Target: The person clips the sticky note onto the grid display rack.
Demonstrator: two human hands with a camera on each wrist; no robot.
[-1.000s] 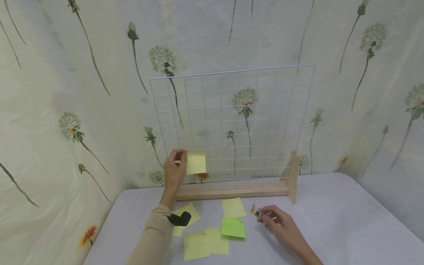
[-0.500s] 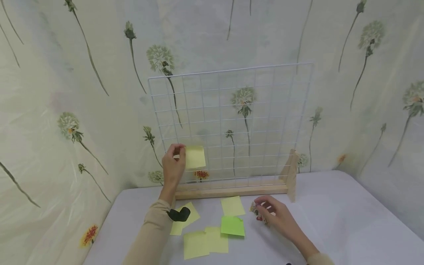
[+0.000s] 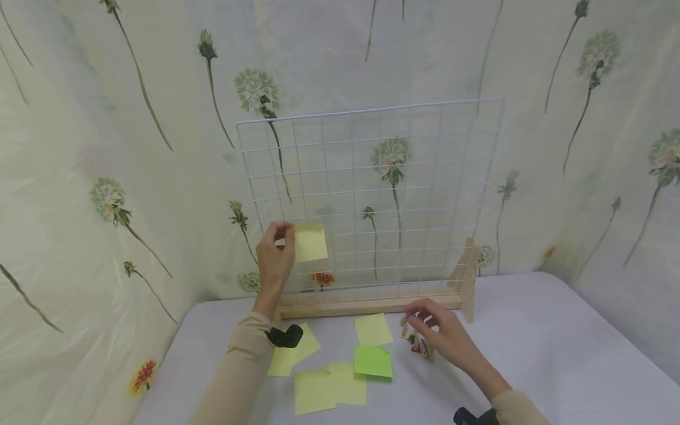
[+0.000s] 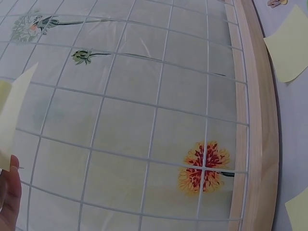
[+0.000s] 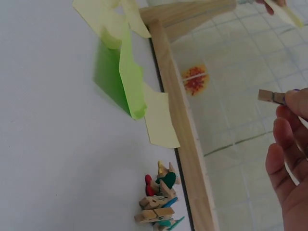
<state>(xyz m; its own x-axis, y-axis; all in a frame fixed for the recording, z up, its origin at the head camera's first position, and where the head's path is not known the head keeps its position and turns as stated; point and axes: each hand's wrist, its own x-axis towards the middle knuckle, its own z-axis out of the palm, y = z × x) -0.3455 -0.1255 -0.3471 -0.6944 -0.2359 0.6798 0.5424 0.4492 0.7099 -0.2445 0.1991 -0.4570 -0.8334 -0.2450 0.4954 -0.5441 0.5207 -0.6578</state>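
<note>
My left hand [image 3: 275, 258] pinches a yellow sticky note [image 3: 311, 243] by its upper left corner. The note hangs in front of the lower left of a white wire grid [image 3: 372, 111]. In the left wrist view the same note stands edge-on near my fingertips. My right hand [image 3: 445, 335] holds a small wooden clothespin [image 5: 270, 96] between thumb and forefinger; its other fingers are bent loosely. Below that hand, a small pile of wooden clothespins [image 5: 159, 201] with red, green, yellow and blue decorations lies on the table.
The grid stands in a wooden base [image 3: 366, 307] with an upright side foot [image 3: 467, 283]. On the white table [image 3: 558, 354] lie a green sticky note [image 3: 373, 362] and several yellow ones [image 3: 314, 392]. Behind is a flower-print curtain [image 3: 340, 53].
My left hand has raised the sticky note a little along the grid. My right hand has moved up and away from the clothespin pile, leaving more of the pile in sight.
</note>
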